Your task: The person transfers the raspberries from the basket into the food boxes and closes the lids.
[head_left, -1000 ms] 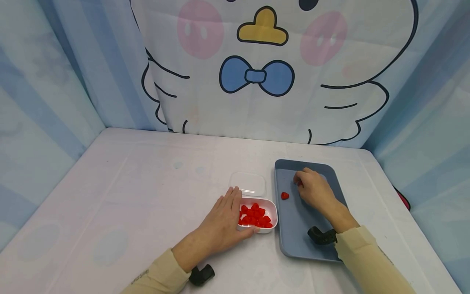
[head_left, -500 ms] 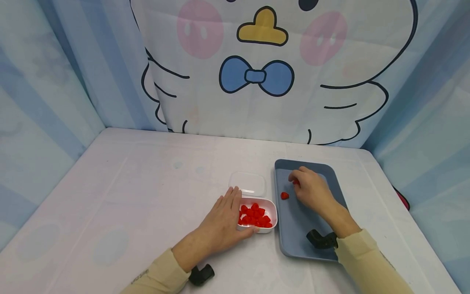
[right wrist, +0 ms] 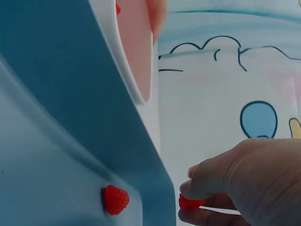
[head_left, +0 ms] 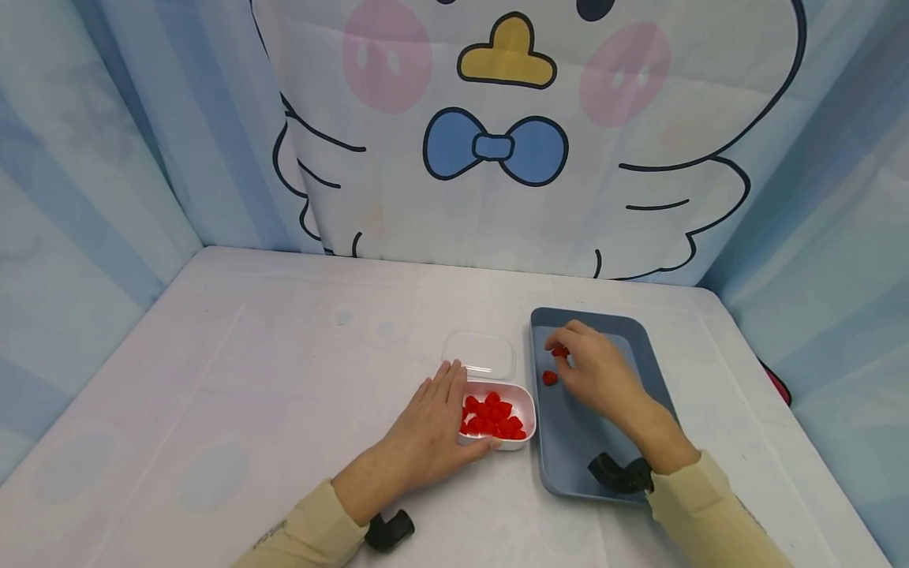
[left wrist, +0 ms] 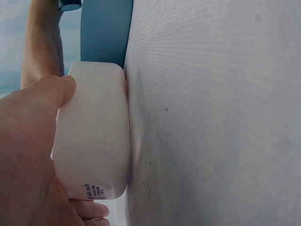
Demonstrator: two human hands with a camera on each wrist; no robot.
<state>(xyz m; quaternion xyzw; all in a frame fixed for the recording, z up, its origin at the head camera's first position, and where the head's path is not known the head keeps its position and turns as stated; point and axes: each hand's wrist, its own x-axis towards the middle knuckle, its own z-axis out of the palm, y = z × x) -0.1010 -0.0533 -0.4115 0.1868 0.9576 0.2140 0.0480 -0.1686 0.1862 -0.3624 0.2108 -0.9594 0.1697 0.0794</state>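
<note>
In the head view, my right hand [head_left: 602, 371] is above the blue-grey tray [head_left: 571, 454], pinching a red raspberry [head_left: 560, 352] between thumb and fingertips. Below it a second raspberry [head_left: 550, 378] lies on the tray near the left rim. My left hand [head_left: 426, 434] rests against a small white box [head_left: 526, 406], straight fingers along its left end and thumb by the near wall. Several raspberries [head_left: 493, 416] lie inside the box; the hand hides its left part. The left wrist view shows the thumb touching the box's upper edge.
A clear plastic lid [head_left: 479, 355] lies on the white tablecloth [head_left: 284, 355] just behind the box. The tray stands close to the box's right end. Printed curtains [head_left: 497, 221] border the table at the back and both sides.
My right hand has shifted left across the tray, and the pinched raspberry, hidden at first, now shows between its fingers. The left hand and box have stayed put.
</note>
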